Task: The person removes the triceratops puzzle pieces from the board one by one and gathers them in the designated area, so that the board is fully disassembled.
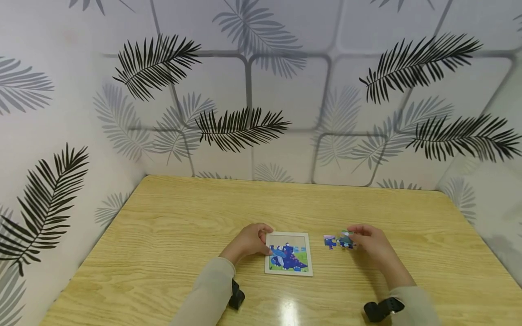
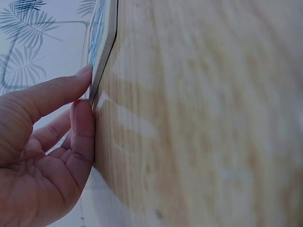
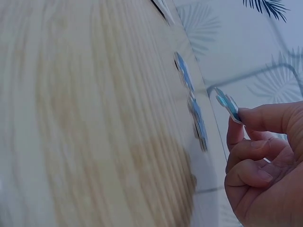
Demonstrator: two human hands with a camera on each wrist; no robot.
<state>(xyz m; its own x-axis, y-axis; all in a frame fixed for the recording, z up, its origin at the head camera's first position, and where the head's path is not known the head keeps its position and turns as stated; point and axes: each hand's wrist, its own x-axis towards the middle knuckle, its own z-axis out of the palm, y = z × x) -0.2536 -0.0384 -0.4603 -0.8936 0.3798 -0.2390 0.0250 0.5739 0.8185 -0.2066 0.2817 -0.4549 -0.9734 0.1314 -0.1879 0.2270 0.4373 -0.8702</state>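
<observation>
A white-framed jigsaw tray (image 1: 309, 256) lies on the table, its lower part filled with a blue dinosaur picture and its upper part showing bare backing. My left hand (image 1: 248, 241) holds the tray's left edge, thumb (image 2: 78, 80) on the rim and fingers bent at the side. To the right of the tray, my right hand (image 1: 374, 246) pinches a small jigsaw piece (image 3: 228, 106) between thumb and fingers, raised above the table. Beneath and beside it lie loose jigsaw pieces, one purple-blue piece (image 1: 329, 242) and another (image 3: 198, 124) close against it.
The wood-grain table (image 1: 195, 203) reaches back to a wall (image 1: 285, 154) with a leaf pattern. Dark wrist straps with cameras sit on the left wrist (image 1: 236, 295) and the right wrist (image 1: 382, 309).
</observation>
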